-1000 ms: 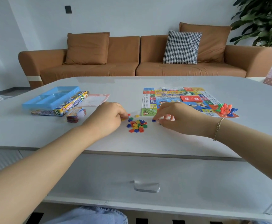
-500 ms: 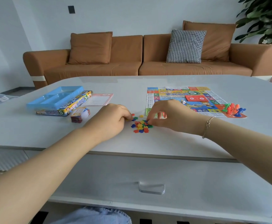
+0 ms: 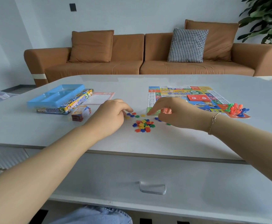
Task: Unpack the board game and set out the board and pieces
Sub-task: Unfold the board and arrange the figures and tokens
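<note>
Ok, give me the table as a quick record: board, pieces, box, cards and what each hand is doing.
board: game board unfolded flat, right of centre on the table
chips: pile of small coloured chips near the front, a few loose ones beyond it
figures: cluster of pawn figures on the board's near right corner
box: game box at left, blue tray on it
cards: card stack before the box
left hand: fingers curled at the loose chips
right hand: over chips, forefinger out

Home living room. Brown sofa [image 3: 148,62] along far white wall, 3 cushions, 1 houndstooth [image 3: 187,45]. Potted plant [image 3: 268,16] far right. Low white table [image 3: 148,143] near.
</note>
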